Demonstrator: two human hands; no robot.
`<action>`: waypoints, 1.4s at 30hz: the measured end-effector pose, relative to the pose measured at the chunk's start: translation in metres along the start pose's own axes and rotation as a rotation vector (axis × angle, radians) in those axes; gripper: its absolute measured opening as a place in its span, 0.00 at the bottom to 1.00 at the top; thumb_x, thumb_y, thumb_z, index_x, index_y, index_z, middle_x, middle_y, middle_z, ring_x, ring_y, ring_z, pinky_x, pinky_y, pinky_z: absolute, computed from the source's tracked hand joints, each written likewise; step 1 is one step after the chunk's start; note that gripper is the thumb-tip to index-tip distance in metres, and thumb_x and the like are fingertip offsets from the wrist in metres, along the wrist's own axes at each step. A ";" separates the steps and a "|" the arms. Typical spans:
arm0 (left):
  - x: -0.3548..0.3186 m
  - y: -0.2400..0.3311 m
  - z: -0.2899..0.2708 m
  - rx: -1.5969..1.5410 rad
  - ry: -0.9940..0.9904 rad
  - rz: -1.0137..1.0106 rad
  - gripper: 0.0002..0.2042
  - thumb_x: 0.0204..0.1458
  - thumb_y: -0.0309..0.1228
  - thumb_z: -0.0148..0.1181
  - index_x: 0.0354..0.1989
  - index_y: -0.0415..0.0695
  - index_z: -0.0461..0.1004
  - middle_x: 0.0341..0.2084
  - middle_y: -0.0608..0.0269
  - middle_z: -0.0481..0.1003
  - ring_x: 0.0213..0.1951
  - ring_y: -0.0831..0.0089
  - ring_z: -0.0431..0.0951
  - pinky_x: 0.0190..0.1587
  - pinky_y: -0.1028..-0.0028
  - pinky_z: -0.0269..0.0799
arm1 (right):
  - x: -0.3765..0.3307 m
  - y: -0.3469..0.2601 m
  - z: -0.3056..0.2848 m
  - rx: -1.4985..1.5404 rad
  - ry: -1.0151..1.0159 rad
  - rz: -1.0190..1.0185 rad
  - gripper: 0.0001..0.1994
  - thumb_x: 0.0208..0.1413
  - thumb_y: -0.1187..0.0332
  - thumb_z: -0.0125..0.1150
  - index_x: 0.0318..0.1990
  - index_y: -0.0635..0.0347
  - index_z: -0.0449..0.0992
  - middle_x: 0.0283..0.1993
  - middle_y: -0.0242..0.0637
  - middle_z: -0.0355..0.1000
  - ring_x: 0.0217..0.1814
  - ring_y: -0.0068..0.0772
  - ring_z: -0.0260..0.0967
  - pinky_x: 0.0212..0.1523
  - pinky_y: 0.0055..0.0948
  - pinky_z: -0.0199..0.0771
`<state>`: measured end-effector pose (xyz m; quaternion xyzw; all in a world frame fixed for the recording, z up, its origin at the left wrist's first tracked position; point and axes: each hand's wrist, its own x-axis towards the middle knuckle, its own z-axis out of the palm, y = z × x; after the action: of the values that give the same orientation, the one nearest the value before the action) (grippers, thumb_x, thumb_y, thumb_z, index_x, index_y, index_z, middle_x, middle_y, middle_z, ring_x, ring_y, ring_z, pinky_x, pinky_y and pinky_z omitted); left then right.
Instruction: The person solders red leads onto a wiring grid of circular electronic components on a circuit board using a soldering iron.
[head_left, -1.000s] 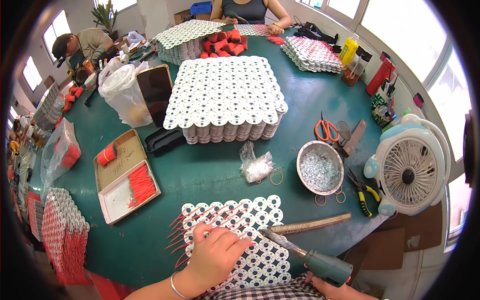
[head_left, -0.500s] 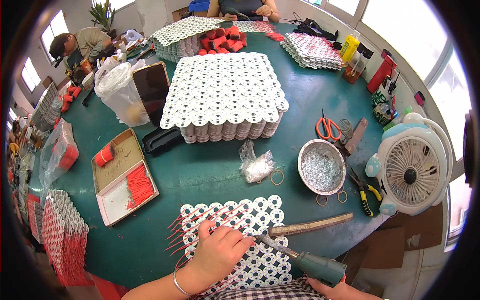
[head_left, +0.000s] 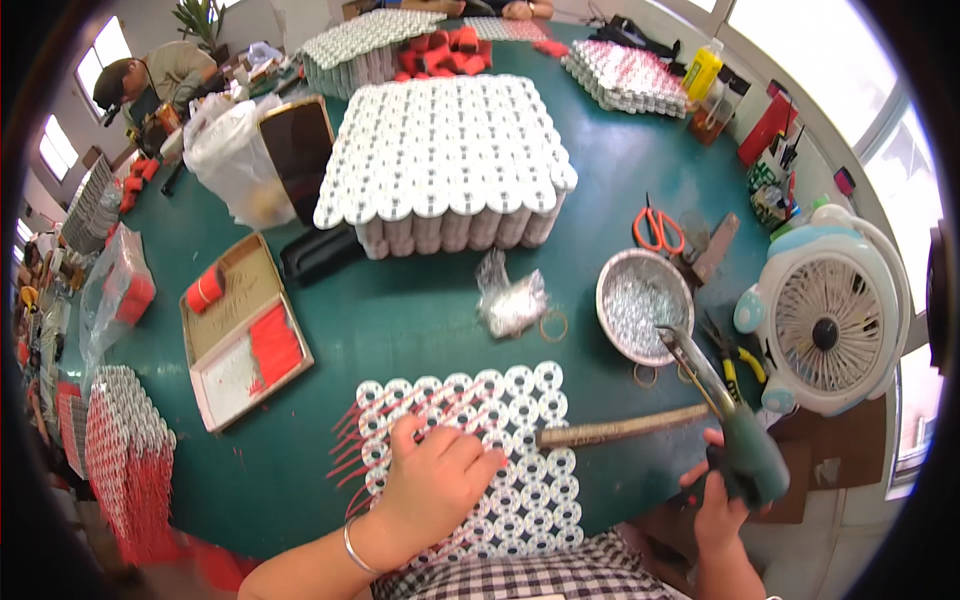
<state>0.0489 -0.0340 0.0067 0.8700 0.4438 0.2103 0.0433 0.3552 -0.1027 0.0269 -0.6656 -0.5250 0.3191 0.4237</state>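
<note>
The green surface in front of you carried all items noted. Largest on it was the stack of white board panels, beyond the single panel; it looked heavy and liable to slide layer on layer, best lifted from beneath.

The single panel lay flat on the surface directly before you. It appeared light, thin and somewhat flexible, likely weak between its round discs; you would do best to hold it by opposite outer edges.

Your left hand rested over the panel's middle, fingers bent downward; whether they pinched anything could not be told. The bowl of silvery bits stood beyond the panel, to its right. Your right hand grasped the green-handled iron right of the panel, fingers wrapped about the handle, tip over the bowl. Its metal barrel was judged hot: handle only. The wooden strip lay against the panel's right side. Red wires overhung the panel's left edge, soft and easily bent.
</note>
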 end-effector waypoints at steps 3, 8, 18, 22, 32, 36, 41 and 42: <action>0.000 0.002 -0.002 0.004 0.052 -0.008 0.04 0.40 0.30 0.59 0.26 0.53 0.76 0.20 0.76 0.67 0.30 0.77 0.69 0.44 0.62 0.50 | -0.004 0.009 -0.002 0.122 -0.033 0.015 0.22 0.55 0.63 0.47 0.55 0.66 0.61 0.39 0.37 0.71 0.27 0.23 0.68 0.18 0.17 0.62; -0.017 0.017 -0.005 -0.003 0.092 -0.070 0.02 0.42 0.31 0.59 0.26 0.53 0.76 0.19 0.75 0.64 0.30 0.79 0.69 0.45 0.64 0.49 | -0.038 0.013 -0.001 0.147 -0.416 0.054 0.19 0.51 0.65 0.53 0.50 0.63 0.67 0.34 0.34 0.73 0.30 0.29 0.71 0.32 0.28 0.71; -0.028 0.018 0.005 -0.038 0.091 -0.087 0.07 0.36 0.29 0.63 0.27 0.52 0.76 0.22 0.74 0.67 0.31 0.76 0.69 0.44 0.62 0.49 | -0.046 0.040 0.018 -0.156 -0.512 -0.293 0.14 0.49 0.74 0.59 0.45 0.66 0.72 0.44 0.45 0.71 0.43 0.41 0.70 0.43 0.34 0.68; -0.027 0.015 0.007 -0.047 0.089 -0.099 0.08 0.36 0.29 0.63 0.28 0.52 0.77 0.22 0.74 0.67 0.31 0.77 0.70 0.43 0.63 0.50 | -0.039 0.036 0.018 -0.014 -0.623 -0.100 0.10 0.44 0.73 0.58 0.37 0.62 0.74 0.30 0.35 0.74 0.29 0.30 0.72 0.34 0.29 0.71; -0.026 0.014 0.007 -0.066 0.088 -0.103 0.07 0.36 0.28 0.62 0.27 0.52 0.77 0.21 0.74 0.66 0.30 0.76 0.68 0.43 0.63 0.50 | -0.037 0.018 0.025 -0.231 -0.518 -0.286 0.09 0.38 0.74 0.63 0.32 0.57 0.76 0.29 0.31 0.74 0.29 0.30 0.72 0.36 0.29 0.71; -0.027 0.015 0.005 -0.048 0.075 -0.112 0.07 0.36 0.29 0.62 0.27 0.52 0.76 0.21 0.74 0.65 0.30 0.76 0.68 0.43 0.63 0.51 | -0.034 0.016 0.028 -0.194 -0.551 -0.214 0.10 0.38 0.74 0.63 0.32 0.58 0.75 0.30 0.32 0.74 0.30 0.30 0.71 0.35 0.28 0.71; -0.025 0.016 0.006 -0.087 0.084 -0.099 0.08 0.35 0.27 0.62 0.28 0.51 0.77 0.20 0.74 0.66 0.30 0.75 0.69 0.42 0.64 0.52 | -0.048 0.044 0.015 0.264 -0.506 -0.037 0.14 0.50 0.73 0.58 0.45 0.65 0.71 0.43 0.44 0.71 0.42 0.43 0.68 0.41 0.36 0.68; -0.027 0.015 0.007 -0.085 0.083 -0.098 0.08 0.35 0.27 0.62 0.28 0.51 0.77 0.20 0.74 0.66 0.30 0.75 0.69 0.42 0.64 0.52 | -0.051 0.049 0.013 0.267 -0.505 -0.038 0.14 0.50 0.73 0.58 0.45 0.65 0.71 0.43 0.44 0.71 0.42 0.43 0.68 0.41 0.36 0.68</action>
<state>0.0491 -0.0639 -0.0048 0.8352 0.4780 0.2624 0.0721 0.3522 -0.1531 -0.0243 -0.4934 -0.5797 0.5332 0.3691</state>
